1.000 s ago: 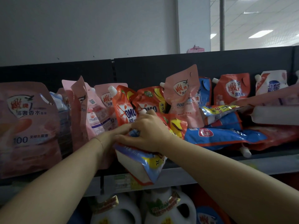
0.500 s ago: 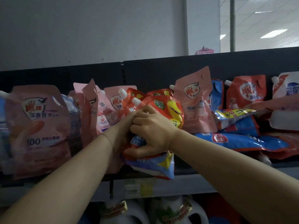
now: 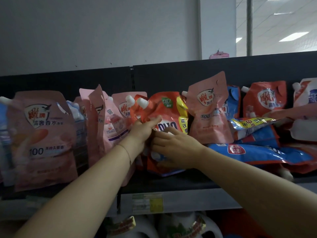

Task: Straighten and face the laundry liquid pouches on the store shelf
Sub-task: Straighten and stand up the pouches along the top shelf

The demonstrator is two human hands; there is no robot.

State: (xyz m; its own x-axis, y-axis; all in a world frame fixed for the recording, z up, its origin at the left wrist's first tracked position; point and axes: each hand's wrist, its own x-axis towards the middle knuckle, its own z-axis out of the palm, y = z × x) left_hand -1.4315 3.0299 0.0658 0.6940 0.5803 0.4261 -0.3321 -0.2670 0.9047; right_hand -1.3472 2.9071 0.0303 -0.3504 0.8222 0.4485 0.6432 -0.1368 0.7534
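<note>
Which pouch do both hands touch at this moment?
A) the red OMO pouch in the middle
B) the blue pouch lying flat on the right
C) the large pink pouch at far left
A: the left hand and the right hand both lie on the upright red OMO pouch.

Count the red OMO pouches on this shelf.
2. The front pouch stands at centre, facing out. The second pouch is tucked behind its left side, only its top edge showing. More may be hidden behind these.
</note>
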